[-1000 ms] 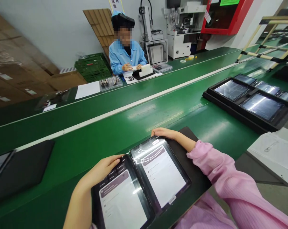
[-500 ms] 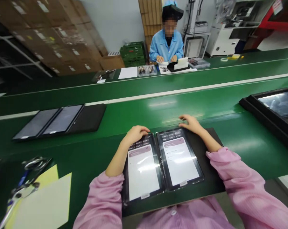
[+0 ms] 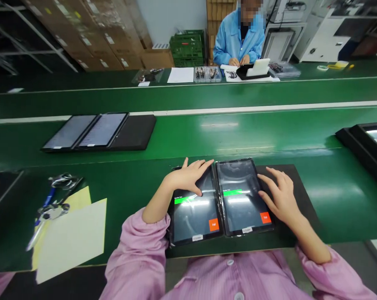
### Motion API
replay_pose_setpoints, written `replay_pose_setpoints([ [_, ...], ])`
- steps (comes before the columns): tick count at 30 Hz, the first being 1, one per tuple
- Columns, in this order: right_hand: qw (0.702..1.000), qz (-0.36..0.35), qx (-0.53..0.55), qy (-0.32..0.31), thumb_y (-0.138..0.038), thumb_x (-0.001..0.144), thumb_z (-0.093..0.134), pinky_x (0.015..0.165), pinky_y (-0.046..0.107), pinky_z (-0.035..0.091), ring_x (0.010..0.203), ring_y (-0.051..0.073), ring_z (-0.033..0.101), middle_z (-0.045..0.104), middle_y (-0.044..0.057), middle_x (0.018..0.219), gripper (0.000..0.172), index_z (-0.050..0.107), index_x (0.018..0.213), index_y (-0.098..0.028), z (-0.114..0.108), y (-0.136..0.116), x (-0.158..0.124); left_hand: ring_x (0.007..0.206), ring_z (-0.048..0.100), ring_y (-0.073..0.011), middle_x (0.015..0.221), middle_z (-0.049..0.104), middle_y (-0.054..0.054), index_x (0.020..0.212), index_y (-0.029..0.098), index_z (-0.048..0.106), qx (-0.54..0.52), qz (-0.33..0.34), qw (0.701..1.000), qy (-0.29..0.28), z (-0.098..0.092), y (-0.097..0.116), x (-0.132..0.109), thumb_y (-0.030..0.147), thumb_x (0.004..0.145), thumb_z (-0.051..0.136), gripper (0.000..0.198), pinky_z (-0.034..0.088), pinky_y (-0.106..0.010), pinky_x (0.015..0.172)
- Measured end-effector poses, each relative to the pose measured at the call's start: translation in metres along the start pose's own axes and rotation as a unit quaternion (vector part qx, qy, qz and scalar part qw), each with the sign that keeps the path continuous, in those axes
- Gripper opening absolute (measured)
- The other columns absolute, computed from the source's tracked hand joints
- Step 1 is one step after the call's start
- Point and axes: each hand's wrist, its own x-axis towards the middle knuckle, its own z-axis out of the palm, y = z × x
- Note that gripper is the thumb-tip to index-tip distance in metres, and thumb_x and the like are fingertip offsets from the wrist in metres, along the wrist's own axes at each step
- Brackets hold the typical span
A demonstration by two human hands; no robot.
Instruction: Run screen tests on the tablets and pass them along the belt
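Left grip (image 3: 188, 177) spread open on the left tablet (image 3: 191, 221), right grip (image 3: 278, 196) open with fingertips on the right tablet (image 3: 241, 212), nothing held, both tablets side by side on a black mat (image 3: 300, 187) at lower centre, within easy reach of each hand.

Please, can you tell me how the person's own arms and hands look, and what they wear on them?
The left hand and right hand are bare: no gloves, and no ring or watch shows. The forearms come out of long sleeves in a pink, finely ribbed fabric, the left sleeve and right sleeve, loose and gathered at the cuffs. The same pink garment closes down the front with pale round buttons.
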Motion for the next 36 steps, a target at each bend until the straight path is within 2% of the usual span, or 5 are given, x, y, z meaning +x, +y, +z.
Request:
replay_pose_setpoints([
  [4,0.994,0.002,0.088,0.069,-0.027,0.101,0.04,0.094,0.046,0.041,0.107,0.028,0.056,0.059,0.011,0.116,0.031,0.07,0.109,-0.023,0.021,0.006,-0.006,0.153,0.002,-0.0409,0.164,0.004,-0.028,0.155,0.026,-0.019,0.034,-0.011,0.999,-0.025,0.0,0.009,0.001,0.042,0.073,0.08,0.13,-0.002,-0.072,0.114],
  [12,0.996,0.054,0.076,0.006,-0.031,0.099,0.038,0.099,0.053,0.034,0.112,0.031,0.052,0.058,0.006,0.124,0.044,0.08,0.086,-0.033,0.012,0.001,-0.004,0.152,0.002,-0.041,0.163,0.006,-0.03,0.157,0.024,-0.012,0.045,-0.043,0.998,-0.03,0.0,0.017,0.002,0.039,0.073,0.08,0.126,-0.003,-0.07,0.115],
  [22,0.959,0.255,0.097,-0.075,-0.045,0.097,0.041,0.092,0.054,0.041,0.112,0.035,0.051,0.059,0.012,0.119,0.04,0.072,0.117,-0.029,0.026,0.021,0.0,0.151,0.012,-0.0426,0.163,0.016,-0.029,0.156,0.022,-0.015,0.031,-0.03,0.999,0.021,0.012,0.01,0.006,0.047,0.076,0.074,0.122,-0.005,-0.074,0.112],
  [29,0.948,0.276,0.142,-0.075,-0.052,0.091,0.056,0.09,0.054,0.043,0.106,0.034,0.054,0.059,0.011,0.11,0.032,0.078,0.1,-0.03,0.034,0.036,0.009,0.15,0.005,-0.0484,0.165,0.01,-0.023,0.142,0.028,0.042,0.032,-0.042,0.999,-0.011,0.007,0.018,0.007,0.049,0.077,0.077,0.077,0.0,-0.073,0.114],
  [36,0.942,0.289,0.158,-0.061,-0.054,0.087,0.062,0.094,0.057,0.04,0.11,0.036,0.054,0.058,0.01,0.11,0.03,0.077,0.1,-0.032,0.04,0.041,0.006,0.148,0.013,-0.0511,0.165,0.015,-0.02,0.138,0.032,0.052,0.032,-0.041,0.999,0.013,0.008,0.024,0.012,0.058,0.081,0.072,0.066,-0.001,-0.075,0.113],
])
